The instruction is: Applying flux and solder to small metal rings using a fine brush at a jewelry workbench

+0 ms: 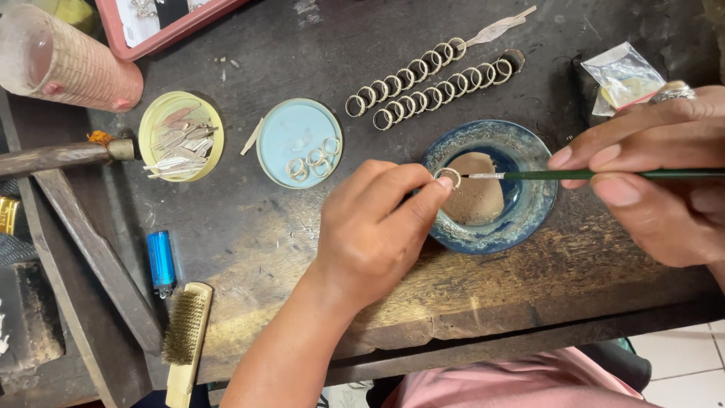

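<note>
Ring [448, 177] pinched by left hand [374, 227] over bowl rim [529, 227], right hand [664, 181] gripping brush [574, 174]

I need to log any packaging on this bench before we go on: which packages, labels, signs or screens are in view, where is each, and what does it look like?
Clear plastic bag: top right of the bench, beside the right hand; crumpled, see-through, something yellowish inside.
Blue lighter: lower left, beside the wire brush; small cylinder, label too small to make out.
No signs or screens in view.
</note>
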